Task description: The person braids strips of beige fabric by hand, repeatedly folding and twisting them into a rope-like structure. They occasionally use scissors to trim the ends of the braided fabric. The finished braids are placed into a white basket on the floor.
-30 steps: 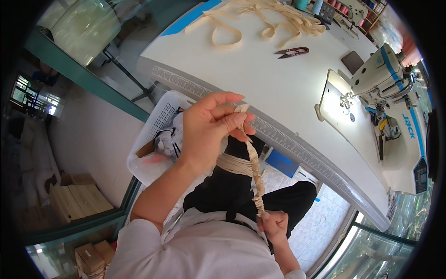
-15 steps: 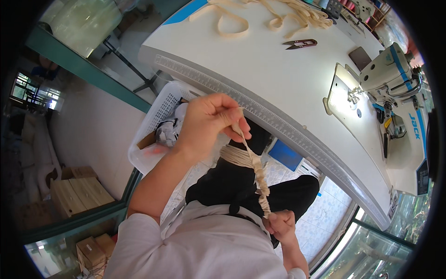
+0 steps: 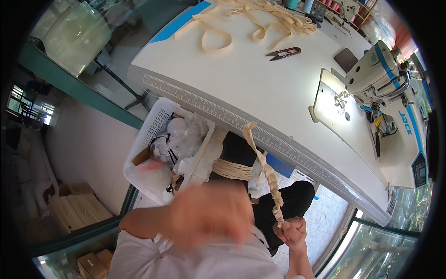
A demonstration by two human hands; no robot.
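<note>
The white plastic basket (image 3: 155, 135) sits just below the near edge of the white sewing table (image 3: 260, 88), stuffed with clear plastic bags and bits of scrap, plus what looks like black cord. Right beside the basket, a cream fabric strip (image 3: 265, 173) hangs twisted from the table edge down to the person's right hand (image 3: 291, 231), which is closed in a fist around its lower end. A wound bundle of the same strip (image 3: 232, 169) sits right next to the basket. The left hand (image 3: 209, 218) is one big blur below the basket, so its grip can't be made out.
</note>
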